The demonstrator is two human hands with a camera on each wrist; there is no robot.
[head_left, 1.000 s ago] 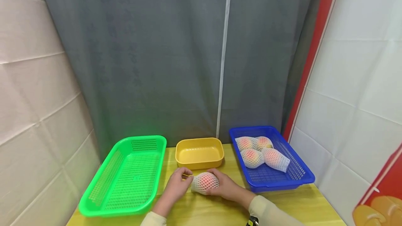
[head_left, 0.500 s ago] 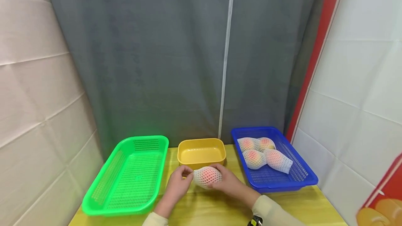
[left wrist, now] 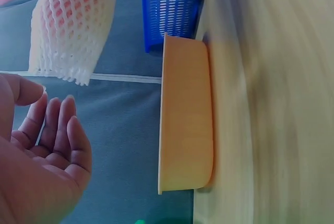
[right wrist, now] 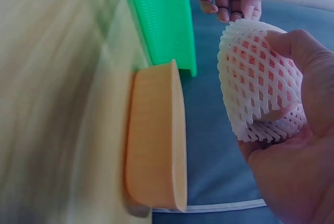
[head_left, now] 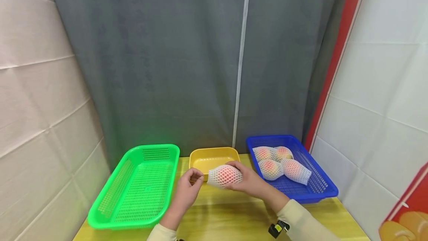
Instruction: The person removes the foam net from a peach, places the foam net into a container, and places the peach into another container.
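My right hand (head_left: 249,181) grips a reddish round fruit in a white foam net sleeve (head_left: 224,176), raised over the front of the yellow tub. In the right wrist view the thumb presses on the net from above, and the sleeve's loose end (right wrist: 229,51) points toward the other hand. My left hand (head_left: 188,192) is close to that loose end, fingers loosely bent and thumb near the index fingertip. A small gap separates it from the net in the left wrist view, where the bent fingers (left wrist: 73,135) hold nothing that I can make out.
A yellow tub (head_left: 214,159) stands at the back middle of the wooden table (head_left: 227,218). To the left is a green perforated basket (head_left: 143,192). On the right, a blue basket (head_left: 315,181) contains several net-wrapped fruits (head_left: 294,170). A grey curtain (head_left: 167,66) hangs behind.
The right hand has lifted the netted fruit up and to the right, toward the yellow tub. The left hand, earlier at the sleeve's end, is now slightly apart from it.
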